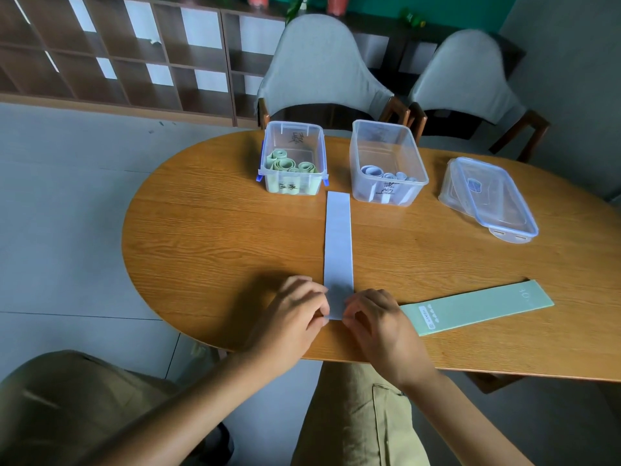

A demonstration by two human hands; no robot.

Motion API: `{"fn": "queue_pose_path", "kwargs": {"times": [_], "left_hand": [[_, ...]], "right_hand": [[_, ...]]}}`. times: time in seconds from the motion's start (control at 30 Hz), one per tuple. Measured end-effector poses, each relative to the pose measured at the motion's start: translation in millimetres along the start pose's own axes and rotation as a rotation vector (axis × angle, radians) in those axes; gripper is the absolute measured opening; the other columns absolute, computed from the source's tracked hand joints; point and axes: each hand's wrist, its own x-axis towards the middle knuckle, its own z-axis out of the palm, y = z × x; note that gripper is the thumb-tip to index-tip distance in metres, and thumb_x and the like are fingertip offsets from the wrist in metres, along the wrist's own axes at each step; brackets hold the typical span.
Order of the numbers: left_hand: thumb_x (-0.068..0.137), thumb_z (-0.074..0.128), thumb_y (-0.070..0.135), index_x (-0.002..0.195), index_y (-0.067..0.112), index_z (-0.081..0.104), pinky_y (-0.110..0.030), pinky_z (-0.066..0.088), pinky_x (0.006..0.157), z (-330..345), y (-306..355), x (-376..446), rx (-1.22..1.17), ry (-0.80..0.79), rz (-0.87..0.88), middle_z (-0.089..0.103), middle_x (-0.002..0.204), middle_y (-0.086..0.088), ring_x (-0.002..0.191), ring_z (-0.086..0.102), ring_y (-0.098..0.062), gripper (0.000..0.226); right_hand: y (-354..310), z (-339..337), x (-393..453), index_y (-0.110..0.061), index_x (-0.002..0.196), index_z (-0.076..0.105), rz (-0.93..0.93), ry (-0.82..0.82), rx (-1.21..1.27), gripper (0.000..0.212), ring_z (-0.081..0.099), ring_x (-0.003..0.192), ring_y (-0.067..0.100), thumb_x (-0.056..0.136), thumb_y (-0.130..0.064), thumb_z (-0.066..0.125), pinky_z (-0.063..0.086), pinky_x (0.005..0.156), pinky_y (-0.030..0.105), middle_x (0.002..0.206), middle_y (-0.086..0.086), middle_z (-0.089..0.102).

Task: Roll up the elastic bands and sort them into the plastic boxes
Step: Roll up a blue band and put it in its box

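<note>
Now, pale blue band — near end in both hands' pinching grip, left hand, right hand.

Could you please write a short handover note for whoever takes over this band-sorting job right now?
Left hand and right hand: fingers pinch the near end of the flat pale blue band, not yet rolled.
Done: green rolls sit in the left box, pale rolls in the right box.
Left: roll this band, box it, then the flat green band beside the right hand. Lids lie at far right.
</note>
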Motion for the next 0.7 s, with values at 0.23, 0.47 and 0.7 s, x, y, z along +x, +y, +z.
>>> {"fn": "queue_pose_path", "kwargs": {"times": [0.23,0.47,0.7], "left_hand": [[0.085,0.077,0.022,0.085,0.020,0.063,-0.034,0.043,0.105,-2.1,1.4,4.1,0.069,-0.018,0.042,0.061,0.125,0.004,0.132,0.044,-0.021,0.015],[0.087,0.074,0.025,0.085,0.019,0.060,-0.041,0.043,0.109,-3.5,5.5,7.9,0.178,-0.032,0.088,0.057,0.137,-0.003,0.141,0.036,-0.028,0.016],[0.089,0.072,0.032,0.081,0.018,0.065,-0.046,0.040,0.113,-3.0,8.0,12.6,0.251,-0.013,0.057,0.053,0.146,-0.010,0.144,0.032,-0.031,0.017]], "right_hand": [[1.3,2.0,-0.9,-0.020,0.086,0.062,-0.018,0.007,-0.015,0.010,0.053,0.096,0.013,0.093,-0.014,0.066,0.048,0.083,0.034,0.101,-0.010,0.061],[0.9,3.5,-3.2,-0.018,0.091,0.061,-0.028,-0.015,-0.099,0.012,0.051,0.099,0.019,0.101,-0.021,0.057,0.048,0.084,0.040,0.110,-0.007,0.055],[0.1,4.2,1.9,-0.016,0.094,0.067,0.064,-0.025,-0.052,0.013,0.046,0.102,0.017,0.099,-0.023,0.058,0.046,0.091,0.036,0.109,-0.007,0.053]]}}
